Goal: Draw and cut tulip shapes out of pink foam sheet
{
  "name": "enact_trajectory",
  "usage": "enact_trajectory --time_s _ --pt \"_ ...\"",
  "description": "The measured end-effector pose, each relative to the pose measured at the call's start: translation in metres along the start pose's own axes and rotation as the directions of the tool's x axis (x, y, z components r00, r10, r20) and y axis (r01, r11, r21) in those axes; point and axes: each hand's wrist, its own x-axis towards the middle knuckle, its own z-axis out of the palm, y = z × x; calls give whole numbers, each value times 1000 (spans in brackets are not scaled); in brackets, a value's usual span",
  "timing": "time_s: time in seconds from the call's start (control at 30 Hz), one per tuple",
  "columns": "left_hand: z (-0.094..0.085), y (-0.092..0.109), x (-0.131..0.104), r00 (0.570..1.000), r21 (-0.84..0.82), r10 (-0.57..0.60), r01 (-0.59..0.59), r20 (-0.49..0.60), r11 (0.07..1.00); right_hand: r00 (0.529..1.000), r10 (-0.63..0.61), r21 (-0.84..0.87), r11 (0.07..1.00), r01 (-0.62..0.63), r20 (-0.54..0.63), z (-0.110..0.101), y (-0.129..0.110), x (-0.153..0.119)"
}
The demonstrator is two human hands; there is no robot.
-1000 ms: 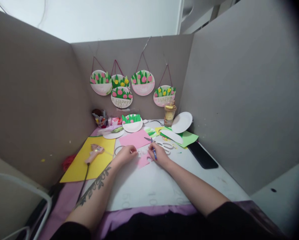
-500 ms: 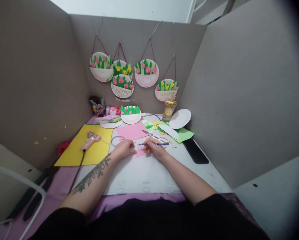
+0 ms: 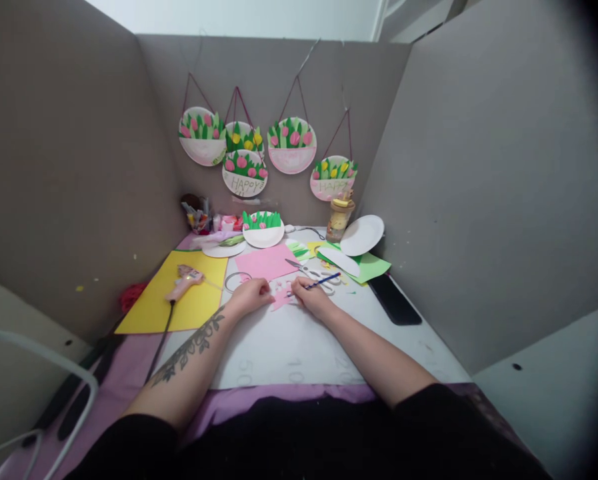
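My right hand [image 3: 309, 295] is closed round a dark blue pencil [image 3: 323, 281], which slants down to the left with its lower end at a small pink paper piece [image 3: 281, 299]. At the left edge of that piece rests my left hand [image 3: 253, 295], fingers curled and fingertips touching the paper. Whether it pinches anything is too small to tell. Small pink scraps lie between the hands. Just behind my right hand are scissors [image 3: 309, 270], and behind my left hand is a larger pink sheet [image 3: 266, 262].
A pink glue gun [image 3: 183, 283] lies on a yellow sheet [image 3: 199, 313] at left. A black phone [image 3: 395, 301], green paper [image 3: 376, 268] and a white plate [image 3: 363, 235] are at right. Decorated half-plates [image 3: 292, 147] hang on the back panel [image 3: 259, 63].
The pencil has turned from nearly level to slanted, its upper end raised to the right and its lower end down at the pink paper. The view has shifted slightly.
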Motion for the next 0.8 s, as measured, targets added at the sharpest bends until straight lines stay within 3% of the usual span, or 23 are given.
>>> enact_trajectory --time_s 0.13,0.3,0.53,0.63,0.8 --pt "-4 6 -2 1000 13 0 0 -9 1000 995 93 85 992 -91 -25 5 -1 1" --pt "-3 9 -1 999 -62 42 -42 3 997 990 -25 -25 999 22 -136 11 0 6" --pt "6 3 5 990 -126 138 -134 24 983 963 -75 -152 988 36 -258 11 -1 15" --pt "7 1 5 982 -126 182 -176 40 976 969 -76 -174 984 36 -234 10 2 20" --pt "4 2 5 972 -107 223 -214 70 971 997 -12 -94 996 5 -73 8 8 22"
